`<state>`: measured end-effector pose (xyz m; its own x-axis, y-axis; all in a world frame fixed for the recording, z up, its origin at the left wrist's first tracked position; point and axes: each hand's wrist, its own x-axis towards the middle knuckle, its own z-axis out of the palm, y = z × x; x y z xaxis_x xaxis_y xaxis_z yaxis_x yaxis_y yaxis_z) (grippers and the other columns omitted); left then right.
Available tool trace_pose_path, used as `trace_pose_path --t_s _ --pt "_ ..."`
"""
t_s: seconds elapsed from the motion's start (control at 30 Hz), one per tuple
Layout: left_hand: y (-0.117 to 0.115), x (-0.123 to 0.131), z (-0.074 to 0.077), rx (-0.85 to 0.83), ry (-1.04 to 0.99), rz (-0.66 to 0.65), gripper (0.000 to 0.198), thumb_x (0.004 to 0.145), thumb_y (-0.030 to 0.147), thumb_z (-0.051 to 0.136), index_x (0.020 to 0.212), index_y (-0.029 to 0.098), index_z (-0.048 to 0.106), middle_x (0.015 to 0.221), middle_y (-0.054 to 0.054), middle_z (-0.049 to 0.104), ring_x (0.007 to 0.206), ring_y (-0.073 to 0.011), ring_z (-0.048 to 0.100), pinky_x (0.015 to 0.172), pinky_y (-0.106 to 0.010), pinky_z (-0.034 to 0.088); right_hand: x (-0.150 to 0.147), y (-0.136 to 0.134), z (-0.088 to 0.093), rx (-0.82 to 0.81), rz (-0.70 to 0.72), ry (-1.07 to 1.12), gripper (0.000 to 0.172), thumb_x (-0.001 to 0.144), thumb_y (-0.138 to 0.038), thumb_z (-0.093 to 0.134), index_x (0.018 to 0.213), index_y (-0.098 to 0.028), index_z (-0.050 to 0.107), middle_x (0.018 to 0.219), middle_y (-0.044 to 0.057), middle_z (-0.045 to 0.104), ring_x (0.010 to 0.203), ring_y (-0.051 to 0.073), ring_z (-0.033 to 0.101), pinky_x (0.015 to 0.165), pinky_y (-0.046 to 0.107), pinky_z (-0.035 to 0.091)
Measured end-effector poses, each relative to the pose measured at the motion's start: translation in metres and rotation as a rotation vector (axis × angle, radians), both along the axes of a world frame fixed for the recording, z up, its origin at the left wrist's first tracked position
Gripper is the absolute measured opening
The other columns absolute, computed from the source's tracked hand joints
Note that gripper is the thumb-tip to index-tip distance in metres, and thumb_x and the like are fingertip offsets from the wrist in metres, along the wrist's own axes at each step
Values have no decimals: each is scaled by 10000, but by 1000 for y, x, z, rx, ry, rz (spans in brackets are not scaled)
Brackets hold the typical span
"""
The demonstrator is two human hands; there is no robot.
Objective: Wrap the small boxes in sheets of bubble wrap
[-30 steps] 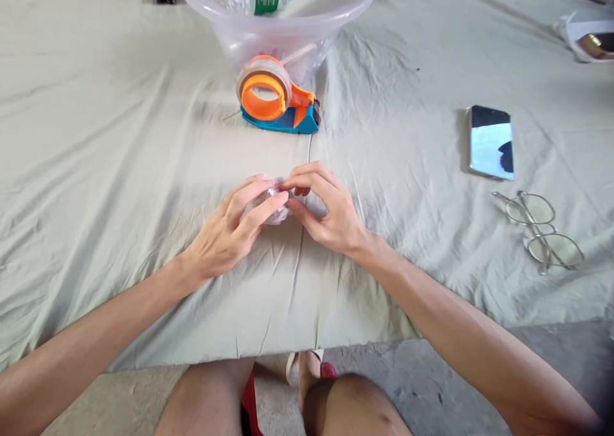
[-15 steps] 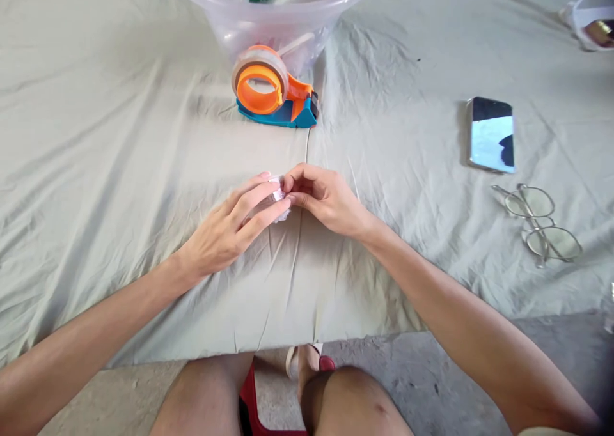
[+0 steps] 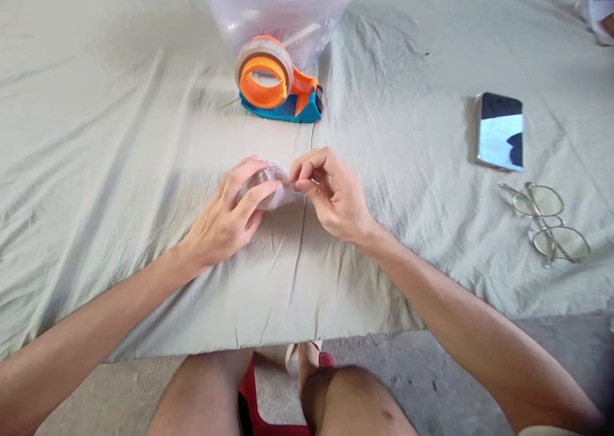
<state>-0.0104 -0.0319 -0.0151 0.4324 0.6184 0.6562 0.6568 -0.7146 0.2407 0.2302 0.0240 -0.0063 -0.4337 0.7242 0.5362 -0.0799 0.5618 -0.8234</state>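
Observation:
My left hand (image 3: 225, 215) curls over a small, rounded bundle of clear plastic (image 3: 274, 197), with the fingers spread around its left side and top. What lies inside the plastic is hard to make out. My right hand (image 3: 338, 196) pinches a thin twisted end of that plastic between thumb and forefinger, just right of the bundle. Beyond the hands stands a blue and orange tape dispenser (image 3: 300, 108) holding a roll of clear tape (image 3: 243, 65).
Behind the dispenser is a translucent plastic basin (image 3: 283, 4) with a green-labelled item inside. A phone (image 3: 499, 132) and wire-rimmed glasses (image 3: 559, 241) lie to the right on the wrinkled grey-green cloth (image 3: 144, 186). A white container (image 3: 602, 14) is partly visible at far right.
The left fingers have spread and more of the plastic bundle shows. My right hand has drawn slightly away to the right, stretching the pinched end. The view has shifted a little.

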Motion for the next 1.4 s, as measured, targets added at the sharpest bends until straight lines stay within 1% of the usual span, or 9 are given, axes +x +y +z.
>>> trace_pose_path --t_s 0.17,0.33,0.5,0.63,0.77,0.87,0.97,1.17,1.4 --pt "2 -4 6 -100 -81 -26 527 1021 253 786 1488 276 543 1545 -159 598 1501 -354 632 1175 -587 655 -4 -6 -1 47 -116 33 134 1137 -395 697 1095 -292 623 1026 8 687 856 179 665 835 388 630" --pt "8 -11 3 -190 -209 25 289 1105 267 673 1366 295 552 1408 -129 649 1310 -286 710 957 -464 709 -10 -24 -1 151 -210 8 137 1167 -437 618 1199 -305 640 1053 29 744 860 207 718 816 433 673" --pt "11 -12 -1 -303 -345 27 231 1122 327 633 1332 300 541 1371 -119 644 1200 -270 742 823 -415 678 -3 -46 37 292 -183 64 173 1128 -197 645 1166 -348 722 1027 2 792 918 206 765 917 434 702" --pt "12 -15 -3 -300 -344 -2 278 1120 394 651 1364 306 550 1389 -119 643 1293 -290 716 912 -455 676 22 -69 91 17 -258 -42 224 1120 -170 692 1215 -362 757 1270 3 757 1044 170 753 973 370 713" --pt "15 -22 -7 -314 -337 11 319 1127 453 687 1386 317 559 1417 -120 648 1219 -260 723 891 -424 666 64 -102 114 -329 -67 -212 320 1020 -164 817 1266 -358 749 1095 14 693 886 186 727 762 357 742" --pt "18 -24 -11 -295 -354 -15 391 1096 480 766 1391 307 577 1403 -107 661 1150 -225 716 817 -353 653 98 -133 105 -502 -26 -416 353 1045 -250 823 1361 -376 729 900 -6 692 785 191 756 703 335 718" --pt "19 -22 -13 -279 -401 -26 437 1085 513 791 1411 304 589 1400 -93 678 1133 -199 722 792 -299 653 123 -164 83 -537 -114 -586 373 1075 -338 794 1433 -399 708 949 3 756 847 204 806 809 357 731" --pt "21 -21 -13 -260 -428 -37 493 1056 564 816 1442 334 614 1372 -55 699 1107 -196 731 768 -289 644 140 -195 46 -350 -154 -742 549 1122 -277 670 1635 -452 586 1017 5 772 908 211 818 923 393 734" --pt "23 -22 -15 -257 -423 -29 521 1038 601 831 1424 322 620 1362 -49 698 1107 -195 725 730 -268 607 135 -189 46 -70 -34 -950 756 1148 -143 518 1828 -395 304 1306 92 780 898 228 830 732 354 699"
